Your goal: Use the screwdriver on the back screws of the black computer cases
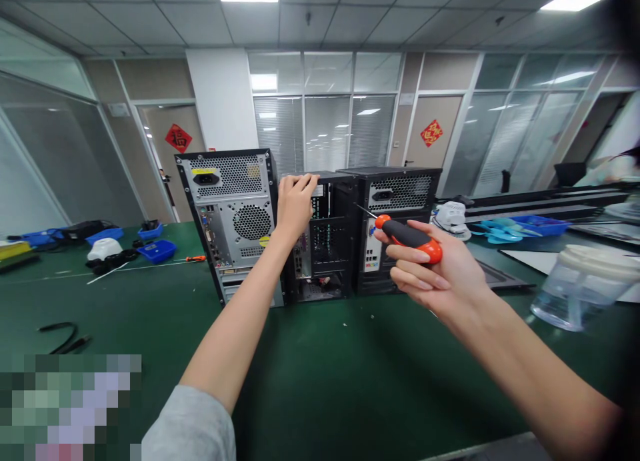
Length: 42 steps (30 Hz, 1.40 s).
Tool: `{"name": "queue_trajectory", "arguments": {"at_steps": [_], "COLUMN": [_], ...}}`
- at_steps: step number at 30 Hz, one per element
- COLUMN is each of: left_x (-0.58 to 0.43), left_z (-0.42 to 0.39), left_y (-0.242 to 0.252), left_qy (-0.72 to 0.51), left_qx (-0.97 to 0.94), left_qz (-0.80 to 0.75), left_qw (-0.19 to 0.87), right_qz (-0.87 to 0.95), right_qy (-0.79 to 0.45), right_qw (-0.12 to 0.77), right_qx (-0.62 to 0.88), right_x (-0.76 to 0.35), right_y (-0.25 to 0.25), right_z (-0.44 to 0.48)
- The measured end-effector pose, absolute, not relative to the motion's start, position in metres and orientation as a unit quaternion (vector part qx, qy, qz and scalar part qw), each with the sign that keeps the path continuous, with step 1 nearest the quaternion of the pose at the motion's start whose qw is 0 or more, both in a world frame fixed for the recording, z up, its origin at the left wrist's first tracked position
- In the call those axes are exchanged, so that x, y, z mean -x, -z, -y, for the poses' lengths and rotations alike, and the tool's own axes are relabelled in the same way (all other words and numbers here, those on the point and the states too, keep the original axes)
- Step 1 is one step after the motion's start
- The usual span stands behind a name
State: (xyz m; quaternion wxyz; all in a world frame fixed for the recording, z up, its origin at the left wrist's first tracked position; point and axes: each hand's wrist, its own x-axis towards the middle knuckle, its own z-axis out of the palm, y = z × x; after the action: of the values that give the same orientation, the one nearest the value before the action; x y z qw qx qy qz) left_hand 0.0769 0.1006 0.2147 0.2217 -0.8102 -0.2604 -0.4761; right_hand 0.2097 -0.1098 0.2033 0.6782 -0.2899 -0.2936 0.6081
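My right hand (435,268) is closed round the orange and black handle of a screwdriver (407,238). Its thin shaft points up and left, its tip in front of the gap between the middle and right computer cases. With bent fingers over its top edge, my left hand (296,201) grips the middle computer case (333,248), whose inside frame shows. Left of it stands another computer case (230,214) with its rear ports and fan grille facing me. A third case (400,191) is on the right, partly behind my right hand.
The cases stand on a green table (320,368). Blue trays (157,250), a second orange screwdriver (195,258) and a black cable (67,338) lie to the left. On the right are a clear plastic jar (570,301), a dark flat panel (505,274) and blue gloves (500,229).
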Motion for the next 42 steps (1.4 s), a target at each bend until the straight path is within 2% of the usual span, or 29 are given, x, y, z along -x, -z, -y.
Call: {"name": "queue_trajectory", "arguments": {"at_steps": [17,42], "left_x": [-0.076,-0.076], "left_z": [-0.099,-0.101], "left_y": [-0.216,-0.215], "left_qy": [0.475,0.480], "left_qx": [0.814,0.813], "left_qz": [0.259,0.257], "left_qw": [0.212,0.207], "right_qz": [0.225,0.258], "right_qy": [-0.624,-0.603], "right_qw": [0.715,0.729], "right_qx": [0.220,0.194], "right_x": [-0.197,-0.197], "right_y": [-0.195,-0.191], "right_z": [0.109,0.108]}}
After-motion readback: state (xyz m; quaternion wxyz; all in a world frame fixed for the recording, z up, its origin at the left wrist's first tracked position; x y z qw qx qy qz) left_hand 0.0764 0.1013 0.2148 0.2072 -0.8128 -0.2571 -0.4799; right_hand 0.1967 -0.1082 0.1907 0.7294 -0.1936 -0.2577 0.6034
